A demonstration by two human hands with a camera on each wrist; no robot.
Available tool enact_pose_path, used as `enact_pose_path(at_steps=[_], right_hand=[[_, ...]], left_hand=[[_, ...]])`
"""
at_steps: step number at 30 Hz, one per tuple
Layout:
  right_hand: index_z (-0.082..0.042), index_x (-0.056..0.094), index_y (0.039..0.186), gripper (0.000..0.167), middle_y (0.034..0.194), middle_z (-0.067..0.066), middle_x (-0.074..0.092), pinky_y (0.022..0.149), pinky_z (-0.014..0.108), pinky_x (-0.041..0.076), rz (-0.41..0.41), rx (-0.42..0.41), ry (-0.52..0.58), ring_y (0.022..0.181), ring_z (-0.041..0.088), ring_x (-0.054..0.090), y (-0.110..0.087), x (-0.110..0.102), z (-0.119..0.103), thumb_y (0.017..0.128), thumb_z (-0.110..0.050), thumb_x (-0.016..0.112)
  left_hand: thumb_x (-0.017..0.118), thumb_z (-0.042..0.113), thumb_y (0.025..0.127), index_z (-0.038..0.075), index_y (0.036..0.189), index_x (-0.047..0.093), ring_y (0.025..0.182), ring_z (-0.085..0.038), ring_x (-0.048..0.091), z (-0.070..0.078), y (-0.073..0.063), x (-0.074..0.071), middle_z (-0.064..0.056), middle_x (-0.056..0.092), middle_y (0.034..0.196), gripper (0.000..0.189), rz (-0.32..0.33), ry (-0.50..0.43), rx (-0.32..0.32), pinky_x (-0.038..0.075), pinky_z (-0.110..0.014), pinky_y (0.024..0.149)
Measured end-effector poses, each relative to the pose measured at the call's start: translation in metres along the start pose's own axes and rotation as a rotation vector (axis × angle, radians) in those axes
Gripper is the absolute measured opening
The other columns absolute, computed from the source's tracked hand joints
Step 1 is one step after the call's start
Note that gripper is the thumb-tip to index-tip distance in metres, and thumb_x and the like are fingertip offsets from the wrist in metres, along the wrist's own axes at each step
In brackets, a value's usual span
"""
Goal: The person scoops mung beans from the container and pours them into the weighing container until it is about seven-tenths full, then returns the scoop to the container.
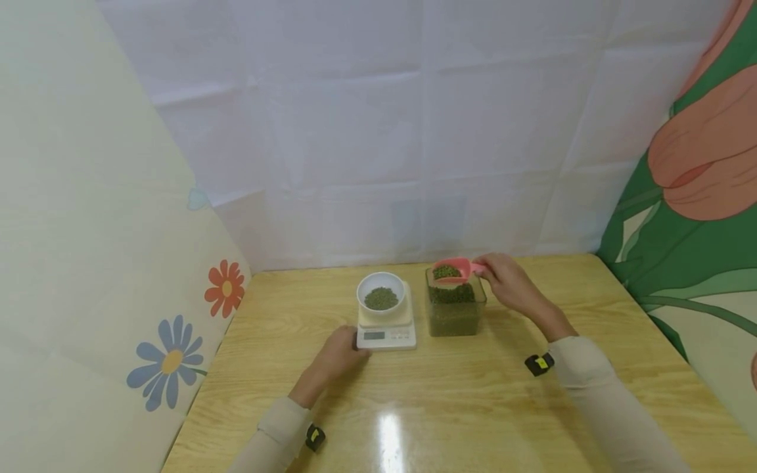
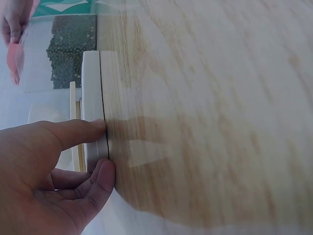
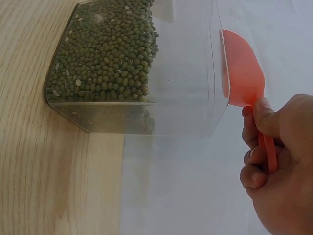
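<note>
Nearest, two pale sleeves are reaching in over the wooden table [image 1: 355,407], each with a small black device showing at the wrist. The left hand [image 1: 340,351] is gripping the near left corner of a white kitchen scale [image 1: 387,337], its thumb and fingers closing in from two sides; how firmly they are pressing, I cannot tell. Right of the scale, across a narrow gap, a clear tub [image 3: 183,73] is standing upright, with green beans [image 3: 112,54] filling its lower part. On the far part of the scale a white bowl [image 1: 361,288] is sitting, holding a smaller heap of beans. Farther still, the right hand [image 1: 503,279] is coming in from the right and holding a pink scoop [image 1: 465,270] by its handle, fingers curling round it. The scoop is carrying beans and hanging at the tub's open top; whether it is touching the rim, I cannot tell. Its long axis is running left to right, the handle pointing right and the mouth facing left, toward the bowl. The right hand is lying nearer the scoop, the left nearer the scale. Behind everything, a creased white cloth [image 1: 355,144] is hanging.
</note>
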State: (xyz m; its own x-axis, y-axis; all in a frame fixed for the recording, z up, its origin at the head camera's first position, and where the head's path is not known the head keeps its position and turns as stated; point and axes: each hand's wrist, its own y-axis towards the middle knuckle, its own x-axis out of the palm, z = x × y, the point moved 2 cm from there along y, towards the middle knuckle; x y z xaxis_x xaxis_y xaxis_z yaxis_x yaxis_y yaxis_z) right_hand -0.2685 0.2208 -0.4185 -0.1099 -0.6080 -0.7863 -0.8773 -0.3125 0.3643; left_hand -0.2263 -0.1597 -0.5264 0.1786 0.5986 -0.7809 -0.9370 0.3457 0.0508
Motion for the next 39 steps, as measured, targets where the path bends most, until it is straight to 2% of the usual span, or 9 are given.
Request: enact_pose_path(at_steps=[8, 20, 34, 39], right_hand=[[0.007, 0.069, 0.119, 0.023, 0.107, 0.022, 0.070, 0.092, 0.059, 0.054, 0.002, -0.021, 0.008, 0.104, 0.041, 0.065, 0.006, 0.000, -0.004, 0.109, -0.011, 0.057], [0.007, 0.068, 0.120, 0.026, 0.116, 0.026, 0.070, 0.101, 0.063, 0.052, -0.018, -0.019, 0.032, 0.113, 0.045, 0.063, 0.015, 0.002, -0.013, 0.110, -0.014, 0.056], [0.008, 0.067, 0.122, 0.028, 0.118, 0.027, 0.069, 0.103, 0.063, 0.051, -0.046, 0.006, 0.044, 0.115, 0.046, 0.062, 0.024, 0.009, -0.021, 0.110, -0.014, 0.056], [0.007, 0.068, 0.121, 0.026, 0.116, 0.025, 0.070, 0.101, 0.062, 0.052, -0.036, -0.016, 0.063, 0.113, 0.044, 0.063, 0.026, 0.012, -0.023, 0.109, -0.014, 0.058]], left_hand=[[0.082, 0.014, 0.091, 0.003, 0.122, 0.075, 0.098, -0.022, 0.067, -0.001, 0.000, 0.001, -0.014, 0.077, 0.108, 0.034, 0.001, -0.004, -0.017, 0.061, -0.048, 0.095], [0.083, 0.014, 0.090, 0.002, 0.120, 0.075, 0.097, -0.023, 0.066, -0.002, 0.000, 0.001, -0.014, 0.076, 0.108, 0.034, -0.004, 0.011, -0.036, 0.061, -0.050, 0.094], [0.082, 0.015, 0.090, 0.002, 0.120, 0.076, 0.096, -0.022, 0.064, -0.001, 0.000, 0.001, -0.014, 0.076, 0.106, 0.033, -0.002, 0.028, -0.036, 0.061, -0.048, 0.093], [0.084, 0.015, 0.088, 0.001, 0.113, 0.076, 0.089, -0.019, 0.063, -0.001, 0.001, 0.001, -0.012, 0.075, 0.100, 0.030, 0.014, 0.052, -0.019, 0.061, -0.043, 0.084]])
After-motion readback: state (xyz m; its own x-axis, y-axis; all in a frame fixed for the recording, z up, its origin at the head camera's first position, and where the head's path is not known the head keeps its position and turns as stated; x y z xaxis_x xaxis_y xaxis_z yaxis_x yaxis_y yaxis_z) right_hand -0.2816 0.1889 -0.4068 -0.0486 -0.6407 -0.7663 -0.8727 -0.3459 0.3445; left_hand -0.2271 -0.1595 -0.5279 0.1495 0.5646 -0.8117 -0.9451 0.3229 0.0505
